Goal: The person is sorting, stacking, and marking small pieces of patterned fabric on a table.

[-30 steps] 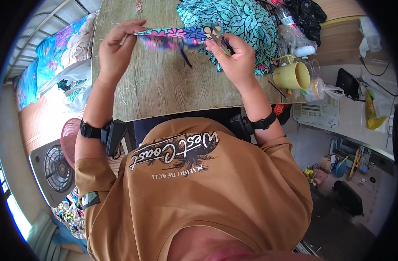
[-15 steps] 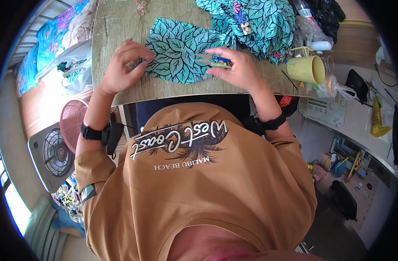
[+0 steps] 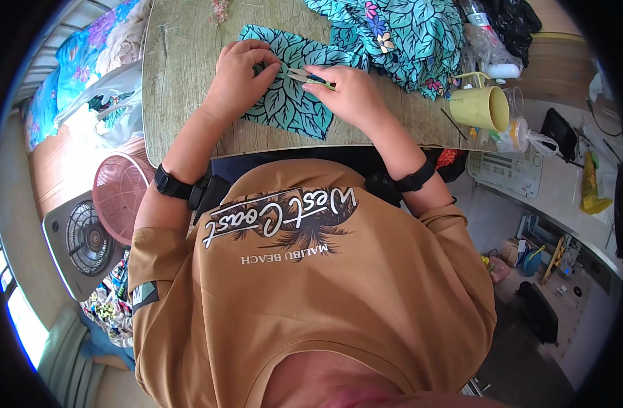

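Observation:
A teal cloth piece (image 3: pixel 291 117) with black leaf outlines lies flat near the table's front edge. Over its left part is my left hand (image 3: pixel 242 76), thumb and fingers drawn together in a pinch; what is between the fingertips is too small to make out. My right hand (image 3: pixel 356 95) grips a pair of small thread snips (image 3: pixel 299 75) with blue and green on the handles. Their metal blades point left, just short of my left fingertips, above the cloth. A heap of the same leaf-print fabric (image 3: pixel 413 41), with a few coloured flowers, sits to the right.
Right of the fabric heap, a yellow mug (image 3: pixel 478 109) lies on its side beside clear plastic packaging and a black plastic bag (image 3: pixel 512 27). A thin dark stick (image 3: pixel 453 124) rests near the front edge. Left of the table (image 3: pixel 182 81) are a pink basket (image 3: pixel 121 197) and a fan (image 3: pixel 88 234).
My left hand has moved right and slightly away from me, over the cloth, its fingers now pinched. The snips have shifted a little left and farther away. The cloth has turned slightly.

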A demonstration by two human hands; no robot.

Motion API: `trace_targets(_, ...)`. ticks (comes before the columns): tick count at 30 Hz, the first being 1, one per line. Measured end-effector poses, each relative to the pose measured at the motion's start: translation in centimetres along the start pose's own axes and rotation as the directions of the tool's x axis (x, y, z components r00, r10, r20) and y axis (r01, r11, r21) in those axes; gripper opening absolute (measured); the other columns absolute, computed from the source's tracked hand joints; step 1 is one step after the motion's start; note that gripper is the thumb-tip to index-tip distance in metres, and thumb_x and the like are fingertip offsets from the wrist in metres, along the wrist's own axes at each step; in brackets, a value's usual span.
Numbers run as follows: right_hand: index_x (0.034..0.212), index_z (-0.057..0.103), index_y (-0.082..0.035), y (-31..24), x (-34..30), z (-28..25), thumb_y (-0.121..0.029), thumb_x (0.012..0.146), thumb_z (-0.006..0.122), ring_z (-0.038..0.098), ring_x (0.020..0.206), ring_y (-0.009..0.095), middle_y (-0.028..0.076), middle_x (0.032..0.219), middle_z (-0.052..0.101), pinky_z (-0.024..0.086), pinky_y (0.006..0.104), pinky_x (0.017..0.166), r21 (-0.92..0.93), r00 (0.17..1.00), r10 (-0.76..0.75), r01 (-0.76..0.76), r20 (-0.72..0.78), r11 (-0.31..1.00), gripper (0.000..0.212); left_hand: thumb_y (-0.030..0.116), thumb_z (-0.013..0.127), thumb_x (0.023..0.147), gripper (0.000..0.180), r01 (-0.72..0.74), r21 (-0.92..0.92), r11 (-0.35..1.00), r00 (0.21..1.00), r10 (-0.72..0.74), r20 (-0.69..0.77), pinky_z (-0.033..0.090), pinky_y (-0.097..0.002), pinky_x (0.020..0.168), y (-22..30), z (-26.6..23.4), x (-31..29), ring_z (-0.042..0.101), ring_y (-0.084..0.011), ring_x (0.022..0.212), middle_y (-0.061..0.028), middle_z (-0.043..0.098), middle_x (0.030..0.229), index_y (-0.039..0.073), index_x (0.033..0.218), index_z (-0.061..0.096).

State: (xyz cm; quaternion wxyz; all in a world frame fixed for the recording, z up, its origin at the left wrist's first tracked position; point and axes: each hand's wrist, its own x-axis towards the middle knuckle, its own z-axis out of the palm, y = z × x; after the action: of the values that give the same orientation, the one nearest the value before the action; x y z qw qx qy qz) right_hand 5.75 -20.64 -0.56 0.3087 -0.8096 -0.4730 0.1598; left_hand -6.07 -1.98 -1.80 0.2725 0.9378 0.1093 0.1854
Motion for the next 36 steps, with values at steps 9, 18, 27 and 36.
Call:
trace_targets(9, 0.108, 0.067, -0.016, 0.1, 0.6, 0.2, -0.036, 0.080, 0.066, 0.064, 0.075, 0.027, 0.011, 0.086, 0.067, 0.050, 0.0349, 0.065, 0.003, 0.999, 0.013, -0.013, 0.036, 1.000, 0.035, 0.019, 0.066, 0.076, 0.013, -0.030, -0.031, 0.999, 0.998, 0.028, -0.060, 0.037, -0.0389, 0.096, -0.4, 0.5, -0.2, 0.051, -0.0278, 0.106, -0.0046, 0.060, 0.107, 0.016, 0.089, 0.070)
trace_targets(18, 0.108, 0.068, -0.020, 0.5, 0.7, 0.4, -0.038, 0.080, 0.064, 0.064, 0.076, 0.028, 0.009, 0.084, 0.067, 0.051, 0.0370, 0.066, -0.049, 0.998, -0.061, 0.061, 0.018, 0.997, 0.034, 0.023, 0.067, 0.076, 0.015, -0.020, -0.023, 1.000, 0.998, 0.018, -0.062, 0.035, -0.0392, 0.097, -0.4, 0.6, -0.4, 0.050, -0.0267, 0.107, -0.0034, 0.059, 0.108, 0.017, 0.089, 0.071)
trace_targets(27, 0.107, 0.068, -0.022, 0.5, 0.3, 0.8, -0.037, 0.081, 0.063, 0.064, 0.075, 0.027, 0.007, 0.081, 0.066, 0.051, 0.0373, 0.064, -0.132, 0.990, -0.137, 0.131, -0.038, 0.982, 0.031, 0.027, 0.070, 0.075, 0.016, 0.059, 0.047, 0.997, 0.997, -0.056, -0.048, 0.036, -0.0369, 0.094, 0.1, 0.7, -0.1, 0.050, -0.0251, 0.106, -0.0042, 0.061, 0.108, 0.015, 0.086, 0.072)
trace_targets(36, 0.108, 0.067, -0.021, 0.5, -0.1, 1.3, -0.033, 0.081, 0.065, 0.061, 0.069, 0.022, 0.003, 0.074, 0.062, 0.049, 0.0331, 0.057, -0.182, 0.975, -0.195, 0.173, -0.108, 0.968, 0.030, 0.027, 0.069, 0.077, 0.016, 0.037, 0.043, 0.998, 0.997, -0.034, -0.074, 0.036, -0.0371, 0.094, -0.2, 0.9, -0.1, 0.052, -0.0248, 0.105, -0.0042, 0.061, 0.107, 0.015, 0.087, 0.071)
